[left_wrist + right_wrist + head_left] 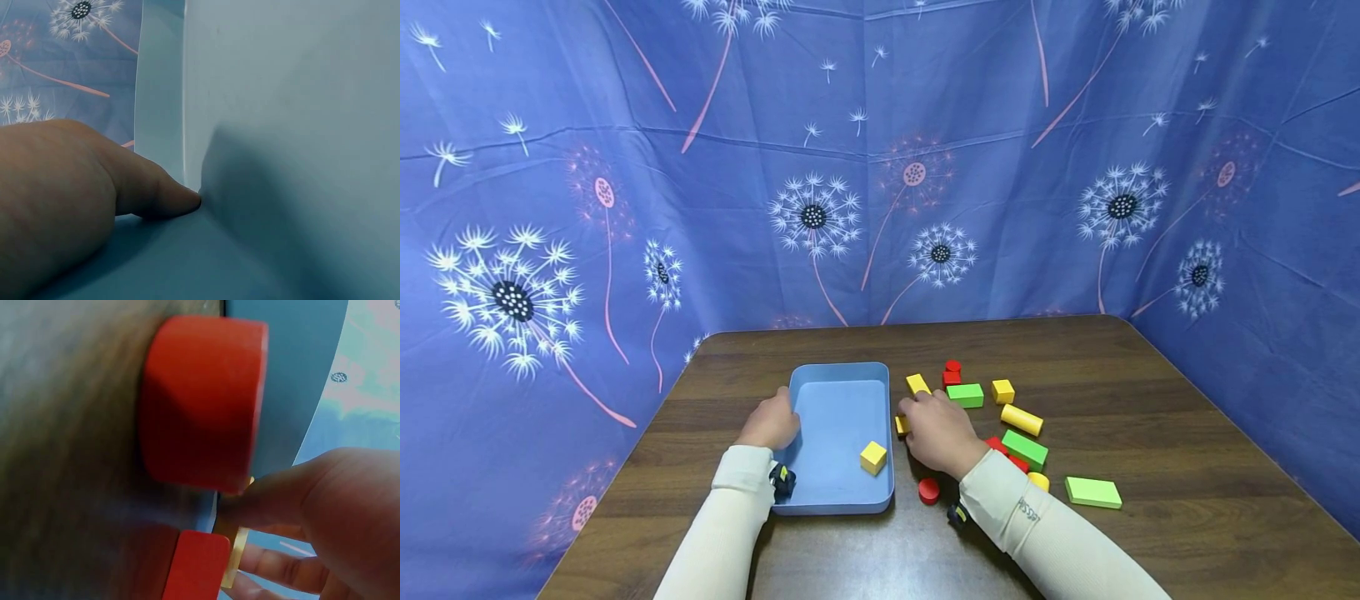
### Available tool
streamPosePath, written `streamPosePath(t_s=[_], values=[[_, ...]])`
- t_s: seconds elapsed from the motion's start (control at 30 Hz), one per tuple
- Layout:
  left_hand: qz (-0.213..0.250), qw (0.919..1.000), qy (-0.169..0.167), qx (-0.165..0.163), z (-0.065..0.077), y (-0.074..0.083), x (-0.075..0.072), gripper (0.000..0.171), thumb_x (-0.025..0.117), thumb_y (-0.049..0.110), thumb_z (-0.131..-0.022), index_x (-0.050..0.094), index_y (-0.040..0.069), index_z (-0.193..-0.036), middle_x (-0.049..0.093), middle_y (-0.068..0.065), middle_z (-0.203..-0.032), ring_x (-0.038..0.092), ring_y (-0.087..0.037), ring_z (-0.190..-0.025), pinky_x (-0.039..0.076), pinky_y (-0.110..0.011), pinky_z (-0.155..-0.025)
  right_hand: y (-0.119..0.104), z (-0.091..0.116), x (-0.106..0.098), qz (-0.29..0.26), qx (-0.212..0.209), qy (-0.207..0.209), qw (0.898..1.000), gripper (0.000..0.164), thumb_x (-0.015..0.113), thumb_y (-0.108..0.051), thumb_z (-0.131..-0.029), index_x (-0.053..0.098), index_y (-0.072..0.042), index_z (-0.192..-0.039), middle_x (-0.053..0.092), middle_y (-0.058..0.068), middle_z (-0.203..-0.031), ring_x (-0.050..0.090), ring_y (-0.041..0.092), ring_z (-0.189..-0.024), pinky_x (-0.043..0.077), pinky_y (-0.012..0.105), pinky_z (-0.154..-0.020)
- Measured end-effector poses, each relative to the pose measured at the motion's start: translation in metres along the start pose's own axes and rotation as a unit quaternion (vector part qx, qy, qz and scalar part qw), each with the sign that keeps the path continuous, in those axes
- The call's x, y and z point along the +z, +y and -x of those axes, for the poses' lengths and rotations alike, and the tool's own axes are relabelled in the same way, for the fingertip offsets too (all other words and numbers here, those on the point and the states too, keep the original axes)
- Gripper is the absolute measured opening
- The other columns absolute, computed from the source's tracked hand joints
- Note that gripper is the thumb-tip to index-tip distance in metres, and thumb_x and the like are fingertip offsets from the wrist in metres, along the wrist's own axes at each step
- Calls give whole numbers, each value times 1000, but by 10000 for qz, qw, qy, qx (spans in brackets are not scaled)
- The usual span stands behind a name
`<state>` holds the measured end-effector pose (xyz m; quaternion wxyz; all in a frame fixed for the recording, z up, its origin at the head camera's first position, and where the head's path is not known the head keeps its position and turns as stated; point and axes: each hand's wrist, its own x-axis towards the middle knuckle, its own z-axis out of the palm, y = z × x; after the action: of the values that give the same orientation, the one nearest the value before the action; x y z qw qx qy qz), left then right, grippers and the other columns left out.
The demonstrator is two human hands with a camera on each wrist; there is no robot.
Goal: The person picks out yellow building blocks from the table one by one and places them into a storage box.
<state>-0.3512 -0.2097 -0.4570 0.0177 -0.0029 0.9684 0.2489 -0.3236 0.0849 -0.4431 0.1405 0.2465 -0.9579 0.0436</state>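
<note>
Just right of the tray (835, 417), gripped at its left by the left hand (771, 422), a yellow block (902, 427) is apparently being pinched by the nearer right hand (942, 433).

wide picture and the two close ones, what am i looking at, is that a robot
No robot: these are a person's bare left hand and right hand. The wide picture is taken from the head, looking forward and down; each close one is taken from a wrist. The left hand grips the side of a blue tray with a yellow cube inside. The right hand seems to pinch a yellow block between thumb and fingers. More red, green and yellow pieces lie on the brown table.
</note>
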Motion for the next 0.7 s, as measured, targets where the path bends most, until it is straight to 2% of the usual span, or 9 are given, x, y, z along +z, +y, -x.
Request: streamPosePath(t_s=[0.17, 0.37, 0.7], values=[[-87, 10000, 15, -4, -1, 1, 0, 55, 44, 14, -95, 24, -9, -140, 48, -32, -128, 52, -41, -107, 48, -60, -84, -1, -1, -2, 11, -19, 134, 9999, 27, 68, -18, -75, 67, -16, -102, 57, -1, -79, 48, 18, -67, 45, 34, -49], [-190, 9998, 39, 25, 0, 2, -2, 54, 44, 13, -94, 25, -10, -139, 50, -32, -126, 54, -39, -104, 50, -58, -82, -3, -1, -6, 24, -86, 381, 9992, 25, 65, -19, -77, 67, -16, -102, 57, -2, -78, 48, 16, -64, 44, 32, -45], [-113, 9999, 28, -6, 0, 1, -1, 54, 44, 14, -94, 25, -9, -140, 50, -31, -126, 55, -39, -103, 50, -58, -81, -6, -1, -11, 98, -17, 612, 9981, 29, 68, -24, -77, 66, -17, -105, 60, 0, -88, 46, 17, -70, 48, 30, -54]])
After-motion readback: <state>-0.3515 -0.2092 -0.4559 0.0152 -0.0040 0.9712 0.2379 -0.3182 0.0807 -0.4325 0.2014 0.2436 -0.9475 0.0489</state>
